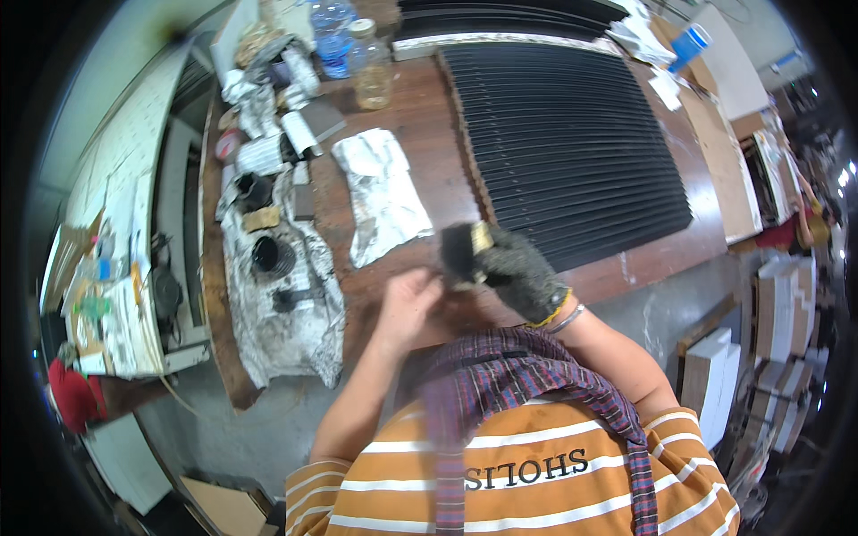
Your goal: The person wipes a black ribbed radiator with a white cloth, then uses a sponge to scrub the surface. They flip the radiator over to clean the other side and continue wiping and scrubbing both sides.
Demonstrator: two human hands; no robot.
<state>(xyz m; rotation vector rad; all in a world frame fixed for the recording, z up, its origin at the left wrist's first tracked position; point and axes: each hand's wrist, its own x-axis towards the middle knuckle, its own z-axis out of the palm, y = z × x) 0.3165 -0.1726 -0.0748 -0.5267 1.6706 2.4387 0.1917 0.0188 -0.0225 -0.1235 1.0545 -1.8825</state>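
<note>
In front of my body, my right hand wears a dark grey knit glove with a yellow cuff edge. Its fingers are closed on a black block with a tan edge, which may be a brush or a sponge. My bare left hand is close to the block's left side; its fingers are bent and blurred, and I cannot tell whether they touch it. Just beyond both hands lies a crumpled white cloth. To the right, a wide row of black strips lies side by side on the brown table.
At the left, a stained sheet carries a black-coated cup, a dark container and a tan block. Bottles stand at the back. A blue cup is far right. Other people are at both sides.
</note>
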